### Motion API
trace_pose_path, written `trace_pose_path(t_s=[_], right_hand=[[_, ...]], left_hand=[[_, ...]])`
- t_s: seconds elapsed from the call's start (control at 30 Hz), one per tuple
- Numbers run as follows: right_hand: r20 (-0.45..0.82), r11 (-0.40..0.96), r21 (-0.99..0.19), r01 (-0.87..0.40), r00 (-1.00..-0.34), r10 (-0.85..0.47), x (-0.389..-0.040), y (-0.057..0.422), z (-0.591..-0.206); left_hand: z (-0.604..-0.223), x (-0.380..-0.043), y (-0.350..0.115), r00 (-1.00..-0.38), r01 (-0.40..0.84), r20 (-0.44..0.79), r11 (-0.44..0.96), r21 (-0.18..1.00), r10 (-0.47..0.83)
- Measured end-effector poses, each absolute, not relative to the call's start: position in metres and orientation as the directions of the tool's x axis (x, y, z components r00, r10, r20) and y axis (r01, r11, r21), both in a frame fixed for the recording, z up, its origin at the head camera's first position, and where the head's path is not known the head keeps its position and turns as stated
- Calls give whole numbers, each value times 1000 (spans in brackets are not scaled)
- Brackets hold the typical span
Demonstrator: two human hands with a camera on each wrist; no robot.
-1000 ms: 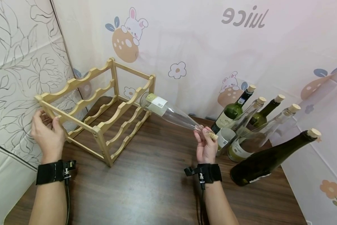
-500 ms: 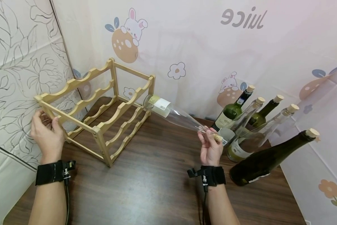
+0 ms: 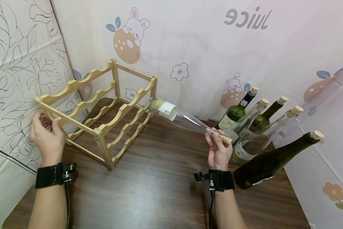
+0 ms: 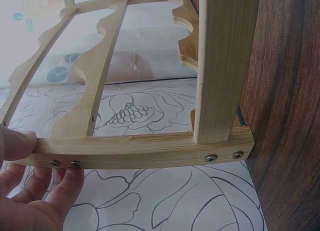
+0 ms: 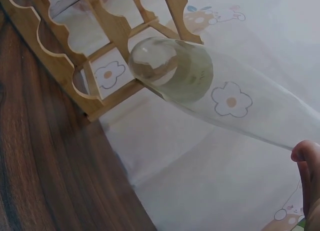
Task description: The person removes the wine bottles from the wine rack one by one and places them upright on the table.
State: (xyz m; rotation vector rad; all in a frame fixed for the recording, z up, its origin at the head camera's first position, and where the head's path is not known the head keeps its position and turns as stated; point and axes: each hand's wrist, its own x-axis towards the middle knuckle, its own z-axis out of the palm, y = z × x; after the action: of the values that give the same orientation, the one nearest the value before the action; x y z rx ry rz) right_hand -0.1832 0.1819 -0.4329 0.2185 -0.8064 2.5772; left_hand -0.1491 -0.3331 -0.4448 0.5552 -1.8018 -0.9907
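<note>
A pale wooden wine rack [image 3: 103, 148] with scalloped rails stands at the left of the table. My left hand [image 3: 46, 136] grips its near left corner post, thumb on one side and fingers on the other, as the left wrist view shows on the post [image 4: 135, 150]. My right hand [image 3: 220, 154] holds a clear glass wine bottle [image 3: 189, 122] by its corked neck. The bottle lies slanted in the air, base towards the rack's far right corner. In the right wrist view the labelled base end [image 5: 187, 73] overlaps the rack's rails.
Several corked bottles stand at the right: a green labelled one [image 3: 227, 122], clear ones [image 3: 243, 152] and a dark one [image 3: 270, 163] nearest me. Patterned sheets [image 3: 185, 38] hang behind and at the sides of the brown wooden table [image 3: 148, 184].
My right hand has drawn the clear bottle to the right and slightly towards me, its base shifting along the rack's far right corner. My left hand and the rack have stayed put.
</note>
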Motion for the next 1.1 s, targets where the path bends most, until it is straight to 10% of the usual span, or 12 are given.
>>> trace_pose_path(t_s=[1.1], right_hand=[[450,-483,-677,-555,-832,326,-173,187,-401]], left_hand=[[-443,-148,-332,-440,53,521,558,828,-732]])
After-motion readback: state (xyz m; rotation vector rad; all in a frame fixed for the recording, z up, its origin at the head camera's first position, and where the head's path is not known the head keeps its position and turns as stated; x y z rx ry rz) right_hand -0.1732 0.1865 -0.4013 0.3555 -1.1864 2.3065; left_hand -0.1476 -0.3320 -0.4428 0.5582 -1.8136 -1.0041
